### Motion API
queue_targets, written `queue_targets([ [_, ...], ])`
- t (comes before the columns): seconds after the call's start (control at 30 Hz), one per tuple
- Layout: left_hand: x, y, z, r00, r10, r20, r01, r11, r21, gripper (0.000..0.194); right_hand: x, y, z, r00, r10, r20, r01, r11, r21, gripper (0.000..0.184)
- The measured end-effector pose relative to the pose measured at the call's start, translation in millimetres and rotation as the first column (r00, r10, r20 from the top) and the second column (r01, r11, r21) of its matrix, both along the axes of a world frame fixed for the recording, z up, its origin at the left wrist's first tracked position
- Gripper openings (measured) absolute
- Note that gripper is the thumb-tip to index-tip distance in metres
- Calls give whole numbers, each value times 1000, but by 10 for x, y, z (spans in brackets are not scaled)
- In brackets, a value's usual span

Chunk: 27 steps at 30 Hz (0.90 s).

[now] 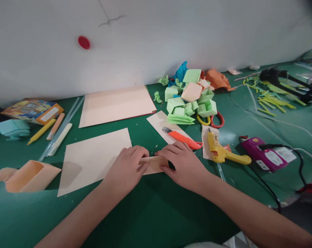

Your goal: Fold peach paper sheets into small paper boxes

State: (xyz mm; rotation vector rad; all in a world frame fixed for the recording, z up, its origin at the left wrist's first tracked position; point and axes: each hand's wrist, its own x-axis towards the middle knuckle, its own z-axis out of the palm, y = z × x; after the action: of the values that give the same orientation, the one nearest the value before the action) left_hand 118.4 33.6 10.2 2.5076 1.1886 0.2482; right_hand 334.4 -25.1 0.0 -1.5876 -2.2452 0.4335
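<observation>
Between my two hands, low over the green table, is a small folded strip of peach paper (154, 166). My left hand (128, 163) pinches its left end between thumb and fingers. At the other end, my right hand (180, 163) closes on it the same way. Some of the strip is hidden behind my fingers. A flat peach sheet (94, 158) lies beside my left hand, partly behind it. Just past my right hand, an orange utility knife (185, 139) rests on another paper piece (157, 121).
A yellow glue gun (218, 148) and purple power box (264, 153), with cables, lie right. Folded paper boxes (192, 92) are heaped behind, near scissors (217, 120). A paper stack (117, 105) lies against the wall. An open peach box (32, 175) and glue sticks (65, 127) are left.
</observation>
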Motion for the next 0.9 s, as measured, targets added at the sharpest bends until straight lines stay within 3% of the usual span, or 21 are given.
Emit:
queue_targets([
  [0.1,-35,-63,-51,989,-146,-36,150,976,157,18,18,-1,-8,997,66,31,-68,997,47,27],
  [0.2,-72,-160,-108,965,-237,-109,260,894,363,23,41,-15,-20,981,168,94,-175,981,78,24],
  [0.33,-100,-370,-135,967,-220,-127,253,802,541,28,64,-49,-19,963,233,139,-244,968,64,24],
  [0.47,-137,-538,-188,981,-145,-128,191,813,550,36,76,-82,8,951,262,162,-269,963,26,24],
  [0.67,-178,-544,-317,985,-151,-80,170,851,497,45,66,-120,94,905,336,262,-345,938,-10,27],
  [0.8,-186,-547,-294,984,-162,-74,178,884,433,51,40,-169,144,893,344,289,-345,937,-47,29],
  [0.9,-171,-572,-249,984,-142,-109,174,903,393,44,10,-239,155,891,301,340,-305,951,-45,35],
])
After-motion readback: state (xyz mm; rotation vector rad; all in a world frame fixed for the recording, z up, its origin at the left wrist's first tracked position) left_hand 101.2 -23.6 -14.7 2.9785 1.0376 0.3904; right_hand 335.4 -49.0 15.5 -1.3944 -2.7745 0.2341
